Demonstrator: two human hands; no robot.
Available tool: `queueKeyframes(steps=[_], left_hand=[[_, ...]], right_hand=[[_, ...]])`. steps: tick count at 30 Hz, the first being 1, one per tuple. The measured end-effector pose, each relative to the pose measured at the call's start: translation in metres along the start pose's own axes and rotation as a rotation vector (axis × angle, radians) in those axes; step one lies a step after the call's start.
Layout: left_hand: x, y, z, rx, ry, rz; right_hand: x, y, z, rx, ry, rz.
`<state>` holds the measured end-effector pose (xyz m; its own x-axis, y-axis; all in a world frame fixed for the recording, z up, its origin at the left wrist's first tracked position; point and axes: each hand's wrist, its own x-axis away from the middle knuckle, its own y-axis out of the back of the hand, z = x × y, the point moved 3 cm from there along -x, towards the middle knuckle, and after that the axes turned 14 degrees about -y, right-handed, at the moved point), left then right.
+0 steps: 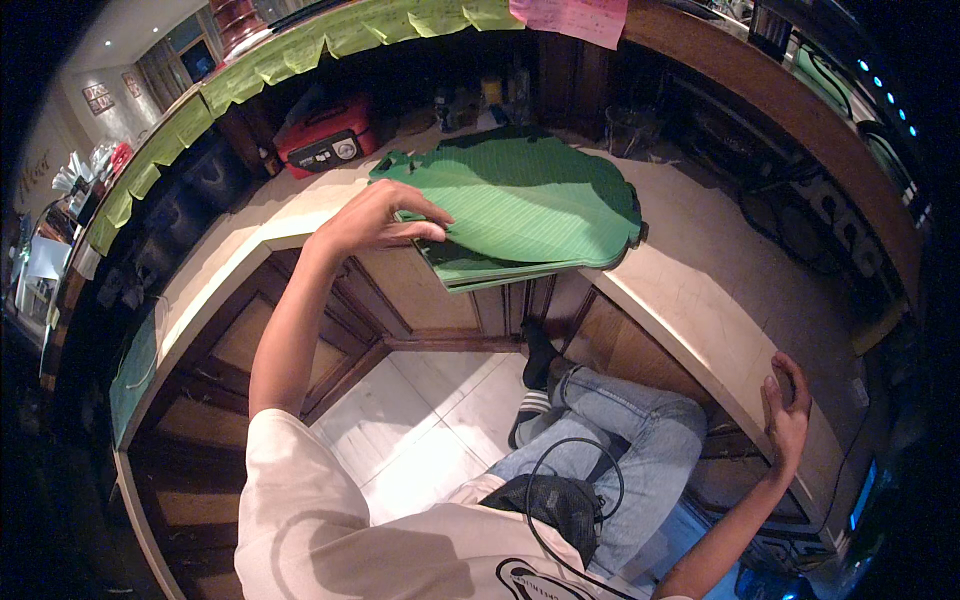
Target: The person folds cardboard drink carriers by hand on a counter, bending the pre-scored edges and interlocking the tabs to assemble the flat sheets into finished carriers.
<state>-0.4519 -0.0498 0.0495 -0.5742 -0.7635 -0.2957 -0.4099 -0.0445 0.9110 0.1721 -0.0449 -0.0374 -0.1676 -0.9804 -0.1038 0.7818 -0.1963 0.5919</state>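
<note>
A stack of green leaf-shaped sheets (540, 206), with ribbed veins like banana leaves, lies on the counter in front of me and juts over its front edge. My left hand (390, 216) reaches over the stack's left side. Its thumb and index fingertip meet at the near edge of the top sheet, which stands slightly apart from those below. The other fingers are partly hidden behind the hand. My right hand (789, 420) is far to the right by the counter edge, holding nothing, with thumb and fingers apart and loosely bent.
The pale curved counter (697, 247) wraps around me above wooden cabinet doors (420, 289). A red cash box (330, 139) stands at the back left. Yellow-green sticky notes (285, 64) and a pink note (574, 19) hang from the upper ledge. A black cable (622, 480) loops over my lap.
</note>
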Motion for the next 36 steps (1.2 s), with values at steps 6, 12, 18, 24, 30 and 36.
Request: queueKeyframes(steps=[6,12,18,24,30,36], left_hand=[[-0.003,0.001,-0.009,-0.098,-0.155,-0.194],[-0.012,0.007,-0.019,-0.071,-0.160,-0.220],[-0.019,0.010,-0.025,0.042,-0.236,-0.232],[-0.026,0.015,-0.036,0.008,-0.231,-0.148],[-0.029,0.018,-0.037,0.032,-0.204,-0.133],[-0.024,0.028,-0.019,0.351,-0.099,0.021]], right_hand=[[-0.002,-0.001,-0.009,-0.132,-0.033,0.026],[0.001,-0.003,-0.003,-0.066,0.020,-0.007],[0.005,0.002,0.011,0.062,0.056,-0.031],[0.005,-0.001,0.007,-0.011,0.053,-0.013],[0.008,0.000,0.004,-0.029,0.084,-0.050],[0.004,-0.002,-0.002,-0.015,0.092,-0.055]])
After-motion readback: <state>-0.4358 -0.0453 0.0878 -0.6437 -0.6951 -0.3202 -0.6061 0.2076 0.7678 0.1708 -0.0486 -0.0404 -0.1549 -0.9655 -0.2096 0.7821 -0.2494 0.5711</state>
